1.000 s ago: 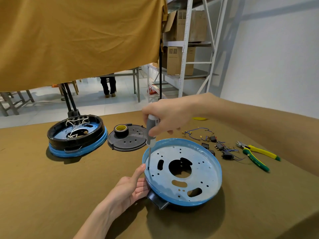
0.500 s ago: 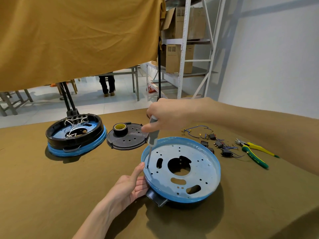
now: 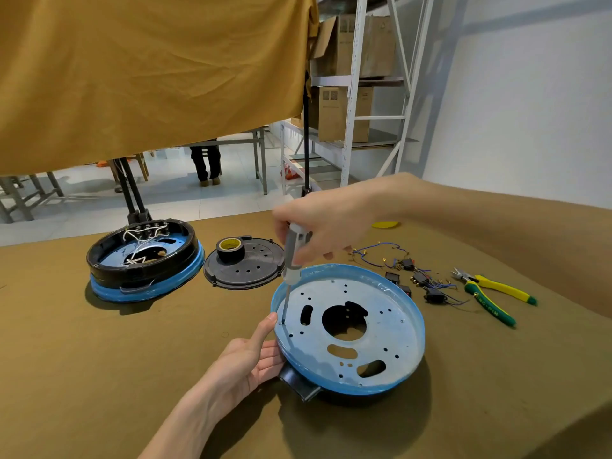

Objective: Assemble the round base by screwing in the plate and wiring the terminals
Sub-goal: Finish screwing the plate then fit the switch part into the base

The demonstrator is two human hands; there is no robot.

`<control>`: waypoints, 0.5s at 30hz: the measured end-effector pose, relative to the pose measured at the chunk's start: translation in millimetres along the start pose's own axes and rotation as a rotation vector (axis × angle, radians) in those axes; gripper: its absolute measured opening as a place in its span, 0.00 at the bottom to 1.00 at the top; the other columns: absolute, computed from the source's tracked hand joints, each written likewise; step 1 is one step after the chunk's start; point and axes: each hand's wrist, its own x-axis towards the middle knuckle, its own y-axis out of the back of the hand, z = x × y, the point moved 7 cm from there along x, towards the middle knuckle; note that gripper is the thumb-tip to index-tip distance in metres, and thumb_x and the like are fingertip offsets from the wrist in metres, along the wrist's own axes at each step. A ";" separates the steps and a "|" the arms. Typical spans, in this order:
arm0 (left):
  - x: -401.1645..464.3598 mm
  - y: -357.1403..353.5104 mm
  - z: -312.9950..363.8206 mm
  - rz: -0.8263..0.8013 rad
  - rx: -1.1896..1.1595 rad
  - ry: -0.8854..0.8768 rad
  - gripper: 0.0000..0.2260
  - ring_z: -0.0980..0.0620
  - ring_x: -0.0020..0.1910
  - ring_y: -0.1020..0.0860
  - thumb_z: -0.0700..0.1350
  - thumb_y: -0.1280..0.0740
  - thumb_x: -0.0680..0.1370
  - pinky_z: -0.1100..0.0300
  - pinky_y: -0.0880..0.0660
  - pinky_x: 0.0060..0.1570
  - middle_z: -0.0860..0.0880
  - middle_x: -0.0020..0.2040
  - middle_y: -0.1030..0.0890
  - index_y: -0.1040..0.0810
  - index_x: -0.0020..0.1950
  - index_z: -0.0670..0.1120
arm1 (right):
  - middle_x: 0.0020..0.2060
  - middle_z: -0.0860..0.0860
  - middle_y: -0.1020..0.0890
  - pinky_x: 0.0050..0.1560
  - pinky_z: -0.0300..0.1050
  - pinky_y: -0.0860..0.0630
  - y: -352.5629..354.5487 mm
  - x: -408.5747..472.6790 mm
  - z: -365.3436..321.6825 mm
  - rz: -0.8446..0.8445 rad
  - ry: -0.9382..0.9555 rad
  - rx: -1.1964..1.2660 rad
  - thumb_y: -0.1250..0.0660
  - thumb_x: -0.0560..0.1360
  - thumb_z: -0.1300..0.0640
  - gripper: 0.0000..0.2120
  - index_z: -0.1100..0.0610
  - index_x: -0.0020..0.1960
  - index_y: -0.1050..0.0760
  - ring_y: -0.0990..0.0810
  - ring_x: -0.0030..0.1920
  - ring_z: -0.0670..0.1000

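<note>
Two hands on the job: my right hand (image 3: 326,223) has its fingers curled round the grey handle of the screwdriver (image 3: 292,260), shaft standing nearly upright with the tip down at a hole near the left edge of the metal plate (image 3: 381,326). My left hand (image 3: 246,359) braces the round base (image 3: 347,329) from the near-left side, thumb up against the blue rim, fingers mostly straight along the wall. The base sits on the surface (image 3: 99,376) just in front of me, plate lying inside it. I'd call this the screwing stage, early on; whether the other holes hold screws is too small to tell. No wires on this base yet: the loose wires and terminals (image 3: 410,276) lie beyond it to the right, near the pliers (image 3: 490,296), so wiring is all still ahead.
</note>
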 end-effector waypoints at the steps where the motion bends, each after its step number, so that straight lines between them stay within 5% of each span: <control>1: 0.5 0.4 -0.3 -0.001 0.003 -0.003 0.37 0.43 0.50 0.13 0.63 0.25 0.64 0.57 0.15 0.40 0.37 0.51 0.13 0.21 0.60 0.34 | 0.40 0.53 0.16 0.29 0.42 0.21 0.2 0.4 -2.0 0.012 0.023 -0.021 0.30 0.80 0.48 0.10 0.49 0.53 0.31 0.18 0.31 0.51; 7: 0.1 -0.1 -0.1 0.000 -0.025 -0.003 0.36 0.47 0.39 0.13 0.62 0.25 0.66 0.60 0.17 0.35 0.39 0.43 0.13 0.20 0.59 0.32 | 0.37 0.53 0.17 0.30 0.43 0.26 0.6 10.4 -4.0 0.144 -0.053 -0.124 0.36 0.81 0.39 0.18 0.55 0.49 0.25 0.22 0.31 0.50; 11: 1.3 0.8 -0.9 0.009 -0.018 0.004 0.36 0.43 0.48 0.12 0.62 0.25 0.65 0.58 0.16 0.38 0.37 0.51 0.13 0.20 0.59 0.33 | 0.42 0.51 0.17 0.32 0.41 0.22 -2.5 4.1 -6.3 0.028 0.005 -0.049 0.32 0.81 0.47 0.10 0.51 0.53 0.30 0.19 0.33 0.48; 15: 1.7 1.7 -0.8 0.032 0.004 0.017 0.36 0.44 0.47 0.12 0.62 0.26 0.65 0.58 0.16 0.38 0.38 0.50 0.13 0.20 0.59 0.34 | 0.38 0.48 0.22 0.36 0.42 0.31 -0.4 0.2 -5.2 0.180 0.003 -0.075 0.31 0.80 0.44 0.12 0.50 0.44 0.29 0.24 0.38 0.49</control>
